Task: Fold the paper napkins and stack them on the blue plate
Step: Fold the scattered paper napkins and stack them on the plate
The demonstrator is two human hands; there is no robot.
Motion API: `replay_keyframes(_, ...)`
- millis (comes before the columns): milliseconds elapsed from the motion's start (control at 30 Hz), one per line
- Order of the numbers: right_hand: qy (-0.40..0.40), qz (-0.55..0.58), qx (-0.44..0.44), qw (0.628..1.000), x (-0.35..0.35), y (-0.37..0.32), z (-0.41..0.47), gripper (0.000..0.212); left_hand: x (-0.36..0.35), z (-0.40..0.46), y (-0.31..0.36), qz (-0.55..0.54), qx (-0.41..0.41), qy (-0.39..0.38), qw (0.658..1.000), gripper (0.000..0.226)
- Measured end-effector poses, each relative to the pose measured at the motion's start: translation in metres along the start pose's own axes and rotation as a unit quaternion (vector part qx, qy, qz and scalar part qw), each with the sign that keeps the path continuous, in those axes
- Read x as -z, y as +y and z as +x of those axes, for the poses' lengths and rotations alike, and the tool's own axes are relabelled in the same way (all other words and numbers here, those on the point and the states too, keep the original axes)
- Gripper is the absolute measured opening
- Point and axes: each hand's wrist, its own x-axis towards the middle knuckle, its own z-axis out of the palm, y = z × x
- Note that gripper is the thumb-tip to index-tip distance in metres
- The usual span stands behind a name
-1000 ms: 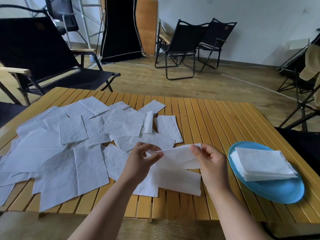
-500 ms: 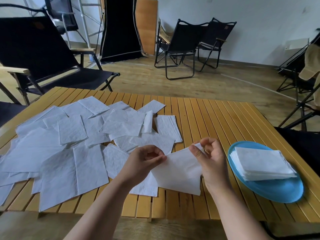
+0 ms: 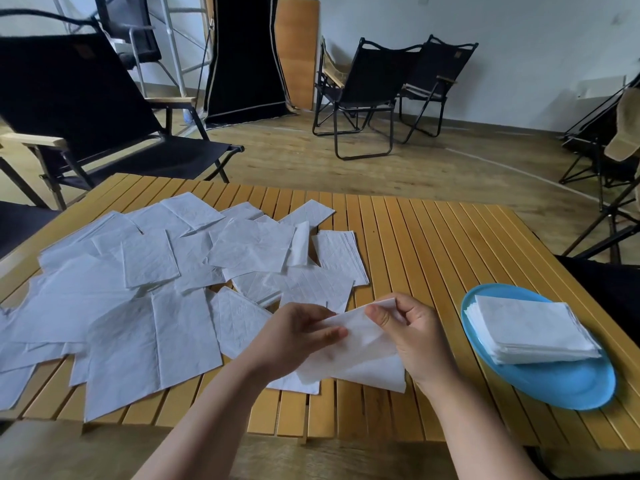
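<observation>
The napkin (image 3: 363,355) being folded is held just above the near part of the table (image 3: 415,258), between both hands and low in the middle of the view. The left hand (image 3: 294,336) comes in from 7 o'clock, and its grip is a pinch of thumb and fingers clamped on the napkin's left edge. The right hand (image 3: 412,336) comes in from 5 o'clock, its fingertips curled and clamped on the napkin's upper right corner, which stands up a little above the fingers. The sheet slopes down from those two pinches towards the person, and its lower edge hangs close over the slats beside the right wrist. At 3 o'clock from the hands, near the table's right edge, the blue plate (image 3: 561,389) carries a squared stack of folded napkins (image 3: 530,330), which sits on the far half of the plate. From 9 to 11 o'clock, a wide spread of loose unfolded napkins (image 3: 156,299) covers the left half of the table, overlapping one another, the nearest sheets lying just under the left hand. Farther off, beyond the table, black folding chairs (image 3: 367,95) stand on the wooden floor (image 3: 433,168) at 12 o'clock.
</observation>
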Motion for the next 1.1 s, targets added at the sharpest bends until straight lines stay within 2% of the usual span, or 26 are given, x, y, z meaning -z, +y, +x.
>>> replay_keyframes(67, 0.040, 0.011, -0.010, 0.999, -0.003, -0.003, 0.000, 0.027, 0.001, 0.000, 0.001, -0.009, 0.004, 0.005, 1.000, 0.024)
replay_keyframes(167, 0.127, -0.007, -0.050, 0.991, -0.002, -0.001, 0.003, 0.018, 0.004, 0.001, 0.002, -0.061, 0.033, 0.053, 0.996, 0.022)
replay_keyframes(233, 0.094, -0.123, -0.072, 0.985, 0.000, 0.012, 0.006, 0.006, 0.006, 0.002, -0.001, -0.086, 0.052, 0.097, 0.990, 0.022)
replay_keyframes(267, 0.059, -0.189, -0.094, 0.976, 0.001, 0.021, 0.007, 0.007, 0.006, 0.003, -0.003, -0.098, 0.061, 0.118, 0.986, 0.022)
replay_keyframes(333, -0.002, -0.282, -0.130, 0.950, -0.001, 0.035, 0.007, 0.022, 0.009, 0.005, -0.008, -0.127, 0.081, 0.149, 0.977, 0.021)
replay_keyframes(400, -0.030, -0.351, -0.130, 0.927, -0.004, 0.042, 0.009, 0.031, 0.010, 0.007, -0.013, -0.146, 0.100, 0.168, 0.970, 0.019)
replay_keyframes(467, -0.036, -0.408, -0.122, 0.904, -0.007, 0.046, 0.012, 0.026, 0.011, 0.009, -0.017, -0.145, 0.113, 0.178, 0.967, 0.019)
replay_keyframes(533, -0.040, -0.442, -0.123, 0.887, -0.012, 0.046, 0.014, 0.010, 0.012, 0.011, -0.021, -0.145, 0.124, 0.186, 0.964, 0.018)
replay_keyframes(567, -0.040, -0.449, -0.121, 0.884, -0.013, 0.046, 0.014, 0.002, 0.012, 0.012, -0.022, -0.147, 0.129, 0.190, 0.962, 0.018)
replay_keyframes(733, 0.006, -0.418, -0.107, 0.902, -0.009, 0.044, 0.012, 0.017, 0.012, 0.011, -0.025, -0.144, 0.145, 0.213, 0.955, 0.008)
replay_keyframes(833, -0.001, -0.387, -0.117, 0.915, -0.005, 0.041, 0.012, 0.015, 0.012, 0.009, -0.027, -0.152, 0.170, 0.236, 0.945, 0.021)
replay_keyframes(967, -0.029, -0.433, -0.123, 0.893, -0.013, 0.043, 0.011, 0.017, 0.013, 0.006, -0.032, -0.110, 0.180, 0.234, 0.949, 0.058)
replay_keyframes(1100, 0.041, -0.436, -0.147, 0.887, -0.010, 0.045, 0.012, 0.020, 0.011, -0.003, -0.030, -0.079, 0.168, 0.231, 0.955, 0.055)
